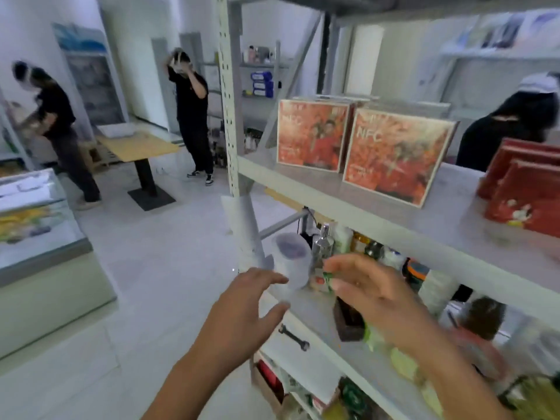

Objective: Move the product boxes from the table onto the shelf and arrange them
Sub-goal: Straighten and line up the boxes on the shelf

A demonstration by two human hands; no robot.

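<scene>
Boxes (397, 156) stand on shelf (448, 207) above left hand (242, 307) and right hand (372, 292), both spread wide and empty; next move likely means fetching another box

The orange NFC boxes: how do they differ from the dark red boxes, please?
The orange NFC boxes carry a busy picture; the dark red boxes are nearly plain. The orange NFC boxes stand nearer the post, the dark red boxes farther right. Both share one shelf.
</scene>
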